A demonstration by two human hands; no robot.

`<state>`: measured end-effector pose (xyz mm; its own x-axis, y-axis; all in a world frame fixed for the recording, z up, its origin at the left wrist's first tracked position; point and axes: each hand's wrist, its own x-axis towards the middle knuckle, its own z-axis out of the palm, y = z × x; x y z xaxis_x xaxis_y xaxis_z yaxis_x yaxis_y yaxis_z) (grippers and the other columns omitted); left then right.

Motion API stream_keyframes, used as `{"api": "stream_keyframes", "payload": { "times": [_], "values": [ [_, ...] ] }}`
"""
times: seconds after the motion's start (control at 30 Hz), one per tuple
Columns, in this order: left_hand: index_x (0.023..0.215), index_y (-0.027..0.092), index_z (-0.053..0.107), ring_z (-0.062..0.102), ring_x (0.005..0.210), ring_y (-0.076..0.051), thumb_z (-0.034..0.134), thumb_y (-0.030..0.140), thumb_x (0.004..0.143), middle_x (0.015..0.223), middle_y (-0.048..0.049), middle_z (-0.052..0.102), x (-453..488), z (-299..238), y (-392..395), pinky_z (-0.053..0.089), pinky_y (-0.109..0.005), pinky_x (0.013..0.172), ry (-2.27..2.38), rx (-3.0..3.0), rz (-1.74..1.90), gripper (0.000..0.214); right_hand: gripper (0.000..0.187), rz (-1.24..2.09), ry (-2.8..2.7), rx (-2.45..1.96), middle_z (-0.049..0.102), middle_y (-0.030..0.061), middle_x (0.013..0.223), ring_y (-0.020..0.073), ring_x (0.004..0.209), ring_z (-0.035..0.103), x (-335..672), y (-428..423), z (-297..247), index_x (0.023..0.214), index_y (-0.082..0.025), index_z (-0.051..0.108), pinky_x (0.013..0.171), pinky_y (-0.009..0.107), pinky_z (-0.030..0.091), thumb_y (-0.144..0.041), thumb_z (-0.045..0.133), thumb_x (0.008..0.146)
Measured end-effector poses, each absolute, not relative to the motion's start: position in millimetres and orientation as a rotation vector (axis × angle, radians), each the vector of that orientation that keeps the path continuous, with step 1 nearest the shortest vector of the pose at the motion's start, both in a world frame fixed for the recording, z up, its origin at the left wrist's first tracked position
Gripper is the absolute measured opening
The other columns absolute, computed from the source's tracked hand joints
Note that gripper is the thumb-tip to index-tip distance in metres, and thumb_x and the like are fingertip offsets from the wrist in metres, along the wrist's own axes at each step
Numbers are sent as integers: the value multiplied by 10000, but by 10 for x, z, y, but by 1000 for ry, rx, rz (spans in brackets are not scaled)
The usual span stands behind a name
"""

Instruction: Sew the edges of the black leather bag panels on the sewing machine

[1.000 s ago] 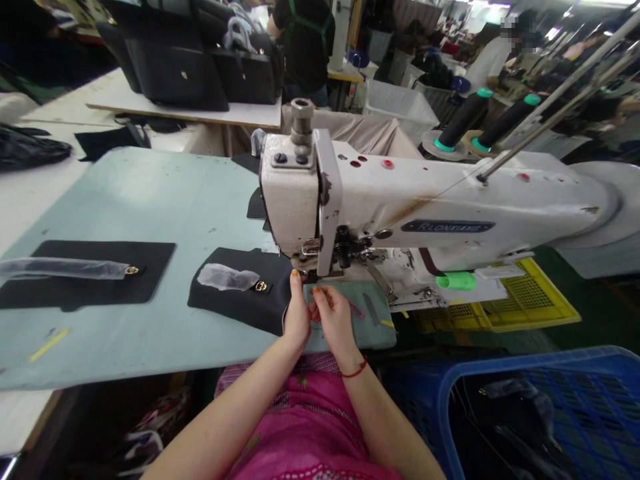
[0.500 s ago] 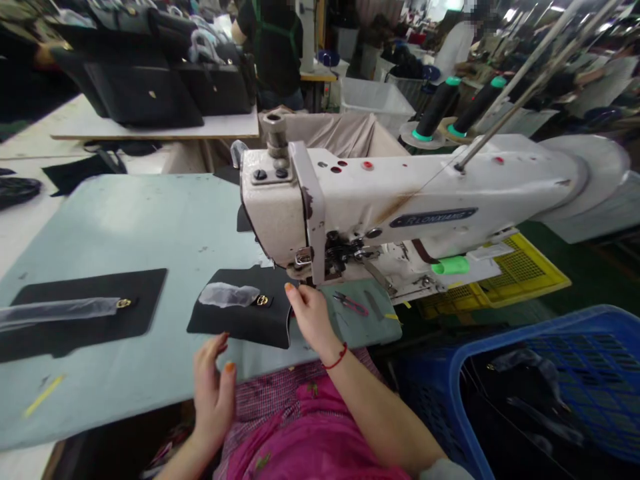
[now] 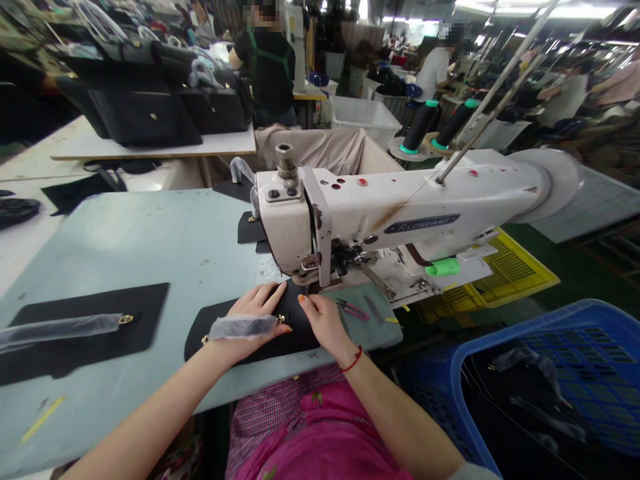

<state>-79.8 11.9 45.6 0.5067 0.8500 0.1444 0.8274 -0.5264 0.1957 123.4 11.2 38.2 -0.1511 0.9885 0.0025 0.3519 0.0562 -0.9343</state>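
A black leather bag panel (image 3: 300, 337) lies on the pale green table, its far right edge under the sewing machine (image 3: 390, 217) head. Flat on the panel rests my left hand (image 3: 257, 301), fingers stretched toward the needle area. The panel's plastic-wrapped handle (image 3: 243, 327) crosses over the back of this hand, with a gold ring fitting at its right end. My right hand (image 3: 325, 323) is closed at the panel's right edge, close below the presser foot, thumb and fingers together on the leather. The needle itself is hidden.
Thread snips (image 3: 354, 309) lie right of my right hand. Another black panel with a wrapped handle (image 3: 65, 332) is at the left. A blue basket (image 3: 455, 373) holding black pieces stands at the right. Black bags (image 3: 135, 110) stand behind; people work farther back.
My left hand has moved from the table's front edge onto the panel, beneath its handle. The panel now reaches farther right under the machine head. The view has shifted slightly.
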Motion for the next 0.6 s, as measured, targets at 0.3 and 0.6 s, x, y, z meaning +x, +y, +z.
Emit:
{"api": "stream_keyframes", "payload": {
  "times": [0.3,0.6],
  "values": [
    [1424,162,422,522,1197,-362,588,583,816,1362,-185,533,-549,591,-55,438,-476,994,1745,2523,363,758,493,1275,-1627,-1289,310,-29,575,100,558,300,1380,286,455,561,-190,360,502,247,214,-531,450,906],
    [1348,209,476,308,1414,-326,555,339,902,1512,-143,334,-554,116,-276,311,-552,1131,1678,2247,974,470,452,1159,-1700,-1294,367,-31,574,107,563,342,1444,158,461,589,-191,393,529,253,229,-479,439,934]
  ]
}}
